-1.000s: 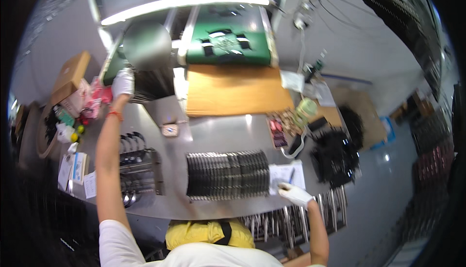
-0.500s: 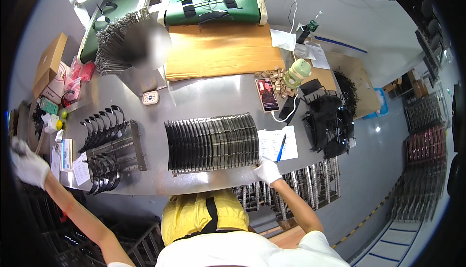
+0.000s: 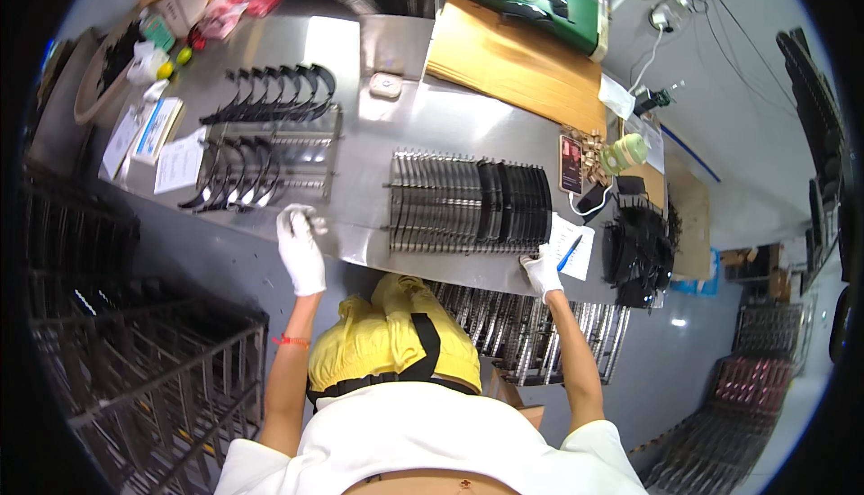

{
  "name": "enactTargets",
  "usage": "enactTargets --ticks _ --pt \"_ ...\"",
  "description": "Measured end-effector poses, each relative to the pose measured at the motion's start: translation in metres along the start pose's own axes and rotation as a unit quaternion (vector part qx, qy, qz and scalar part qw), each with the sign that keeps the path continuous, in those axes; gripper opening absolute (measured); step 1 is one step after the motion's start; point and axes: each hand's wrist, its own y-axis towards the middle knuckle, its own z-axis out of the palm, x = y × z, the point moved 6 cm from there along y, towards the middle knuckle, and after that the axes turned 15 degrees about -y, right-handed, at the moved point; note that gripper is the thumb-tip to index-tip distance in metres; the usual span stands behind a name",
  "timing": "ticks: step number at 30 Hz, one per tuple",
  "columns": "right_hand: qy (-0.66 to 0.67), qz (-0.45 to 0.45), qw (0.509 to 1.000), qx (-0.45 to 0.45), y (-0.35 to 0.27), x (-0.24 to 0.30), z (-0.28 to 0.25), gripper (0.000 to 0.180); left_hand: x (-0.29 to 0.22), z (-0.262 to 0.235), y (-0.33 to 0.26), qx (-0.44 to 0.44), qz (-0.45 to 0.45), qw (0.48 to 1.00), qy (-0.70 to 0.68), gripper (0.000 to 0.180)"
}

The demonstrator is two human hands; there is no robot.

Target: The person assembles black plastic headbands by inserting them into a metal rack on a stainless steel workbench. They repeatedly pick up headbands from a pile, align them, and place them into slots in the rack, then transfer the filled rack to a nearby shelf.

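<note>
White-gloved, my right hand point(image 3: 542, 272) has its fingers closed at the near right corner of a metal rack point(image 3: 432, 247). Dark curved strips point(image 3: 515, 202) stand side by side in this rack, densest at its right part. My left hand point(image 3: 301, 250), also gloved, is at the table's front edge with fingers loosely apart and nothing visible in them. Just beyond it lies a second metal rack point(image 3: 335, 148), with several black curved pieces point(image 3: 279, 90) along its far side and more black curved pieces point(image 3: 241, 171) nearer me.
On the steel table point(image 3: 360, 216), a paper with a blue pen point(image 3: 569, 254), a phone point(image 3: 571, 164) and a green bottle point(image 3: 625, 153) lie rightward. A black parts pile point(image 3: 637, 252) sits at the right end. Metal racks point(image 3: 171, 369) stand below left; cardboard point(image 3: 513, 63) lies behind.
My left hand has come from the far left to the table's front edge beside the left rack. My right hand stays at the middle rack's corner. The view has turned.
</note>
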Motion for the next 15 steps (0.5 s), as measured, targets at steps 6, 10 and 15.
enactTargets --ticks 6,10,15 --pt "0.035 0.089 0.989 0.114 -0.035 0.01 -0.013 0.059 -0.009 -0.03 0.003 0.028 -0.005 0.997 -0.078 0.019" --pt "-0.178 -0.041 0.96 0.213 -0.069 0.073 -0.049 0.061 -0.006 -0.043 -0.015 0.017 -0.017 0.994 -0.108 0.017" --pt "-0.08 -0.363 0.928 -0.036 -0.074 0.219 -0.102 0.037 0.018 -0.064 -0.02 -0.012 -0.028 0.989 -0.141 0.018"
